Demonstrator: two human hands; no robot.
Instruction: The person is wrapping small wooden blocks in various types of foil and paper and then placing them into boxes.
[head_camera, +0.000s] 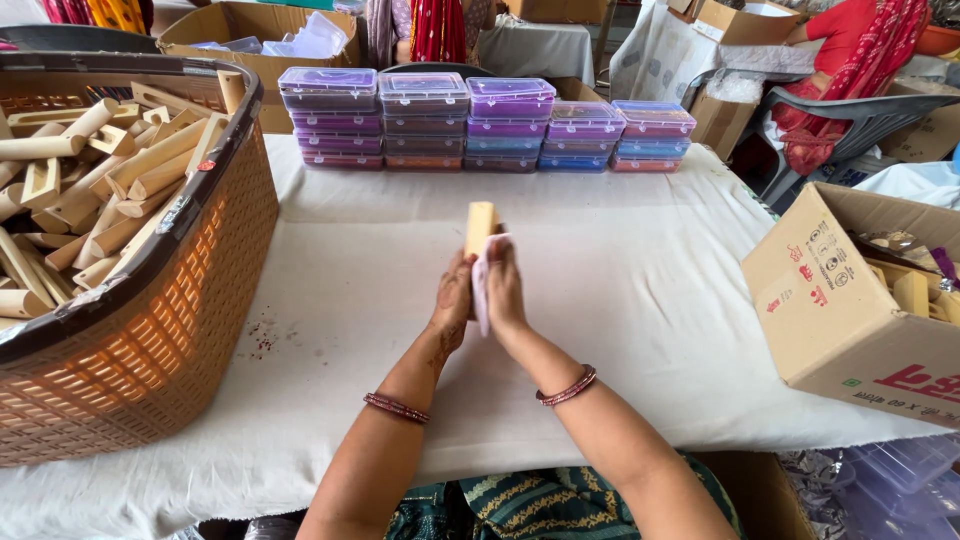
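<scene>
Wooden block (480, 226) upright, clasped between left hand (455, 297) and right hand (503, 290) — palms pressed together (pale cloth (482, 290) between), forearms converging

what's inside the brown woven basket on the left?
The basket holds a heap of pale wooden blocks and dowels, piled near the rim. Lower layers and the bottom are covered.

I see a white-clothed table (650, 330), a grey plastic chair (850, 125) behind, cardboard boxes (240, 30) around, soft daylight.
</scene>
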